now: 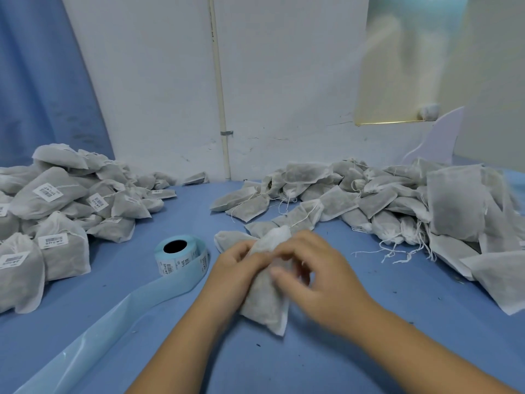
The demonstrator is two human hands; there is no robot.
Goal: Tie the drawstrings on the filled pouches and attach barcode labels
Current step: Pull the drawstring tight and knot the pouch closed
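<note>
A filled white mesh pouch [267, 302] lies lengthwise on the blue table in front of me, its gathered neck pointing away. My left hand [235, 268] grips the pouch at its left side near the neck. My right hand [309, 271] has its fingers curled at the neck from the right, pinching there; motion blur hides the drawstring itself. A roll of barcode labels [181, 255] stands to the left of my hands, its pale blue backing strip [93, 334] trailing toward the near left edge.
A heap of pouches with barcode labels [56, 211] fills the left of the table. A larger heap of unlabelled pouches [397, 200] with loose strings covers the right and back. Another flat pouch [230, 240] lies just behind my left hand. A white wall with a pipe [224, 137] closes the back.
</note>
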